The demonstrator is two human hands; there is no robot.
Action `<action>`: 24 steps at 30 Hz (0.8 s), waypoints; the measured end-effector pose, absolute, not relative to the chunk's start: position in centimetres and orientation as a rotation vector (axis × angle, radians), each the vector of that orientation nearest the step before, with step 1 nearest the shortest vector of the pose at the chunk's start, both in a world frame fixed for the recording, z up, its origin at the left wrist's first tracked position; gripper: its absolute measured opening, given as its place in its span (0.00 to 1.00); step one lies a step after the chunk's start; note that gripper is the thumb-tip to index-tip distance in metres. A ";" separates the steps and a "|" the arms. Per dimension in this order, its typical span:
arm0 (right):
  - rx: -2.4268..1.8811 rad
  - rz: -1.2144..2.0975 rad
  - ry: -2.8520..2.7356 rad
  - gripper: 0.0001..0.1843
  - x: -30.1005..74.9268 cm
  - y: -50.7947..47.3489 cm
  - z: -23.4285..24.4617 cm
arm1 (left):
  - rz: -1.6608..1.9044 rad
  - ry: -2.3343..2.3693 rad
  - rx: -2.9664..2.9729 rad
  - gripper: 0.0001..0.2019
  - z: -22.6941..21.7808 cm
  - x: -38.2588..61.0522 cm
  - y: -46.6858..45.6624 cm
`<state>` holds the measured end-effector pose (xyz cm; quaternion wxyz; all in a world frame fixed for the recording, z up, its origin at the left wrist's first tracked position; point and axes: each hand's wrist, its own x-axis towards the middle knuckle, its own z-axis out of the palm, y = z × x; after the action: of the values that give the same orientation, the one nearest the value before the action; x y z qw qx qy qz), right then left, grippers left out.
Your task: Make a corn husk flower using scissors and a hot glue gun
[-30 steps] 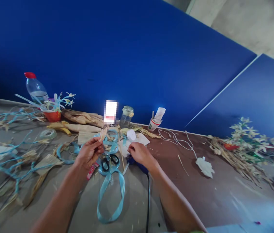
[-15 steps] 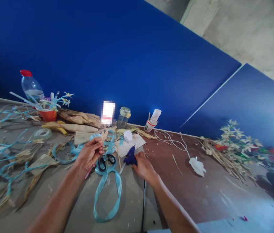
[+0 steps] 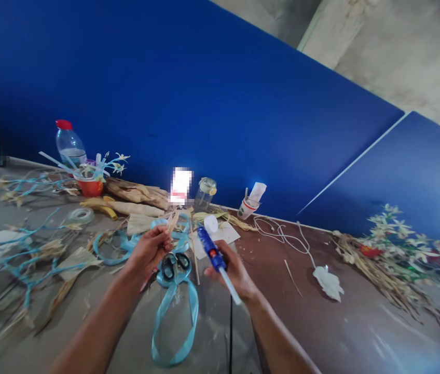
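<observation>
Head view shows me the left hand (image 3: 153,249) pinching pale dried strips (image 3: 172,223) and the right hand (image 3: 233,267) gripping a blue glue gun (image 3: 207,243), held just right of the black-handled scissors (image 3: 174,264), which lie over blue ribbon (image 3: 195,309)

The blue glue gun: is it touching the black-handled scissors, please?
Apart. The head view shows a plain gap between the blue glue gun and the black-handled scissors, with a thin stick visible in it.
</observation>
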<state>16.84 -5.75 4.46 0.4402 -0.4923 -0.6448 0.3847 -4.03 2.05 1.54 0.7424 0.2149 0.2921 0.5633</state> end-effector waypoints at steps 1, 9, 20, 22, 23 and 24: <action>-1.177 0.935 -1.653 0.18 16.0 -5.5 4.7 | 1.234 0.640 0.484 0.08 1.6 -4.0 2.0; -1.157 0.822 -1.786 0.10 13.7 -4.3 3.2 | 1.220 0.639 0.533 0.10 1.7 -4.1 1.9; -1.166 0.843 -1.771 0.11 13.7 -3.7 1.6 | 1.201 0.660 0.524 0.10 2.1 -4.0 1.9; -1.182 0.843 -1.767 0.11 13.8 -3.6 1.5 | 1.192 0.662 0.523 0.10 2.0 -4.1 1.9; -1.188 0.848 -1.766 0.11 13.8 -3.6 1.4 | 1.192 0.661 0.521 0.10 1.9 -4.1 1.9; -1.191 0.854 -1.768 0.12 13.8 -3.6 1.3 | 1.193 0.659 0.520 0.10 1.9 -4.1 1.9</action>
<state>13.78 -3.62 1.33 0.4101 -0.4731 -0.7022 0.3392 -4.07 1.89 1.90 0.7457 0.2374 0.3013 0.5448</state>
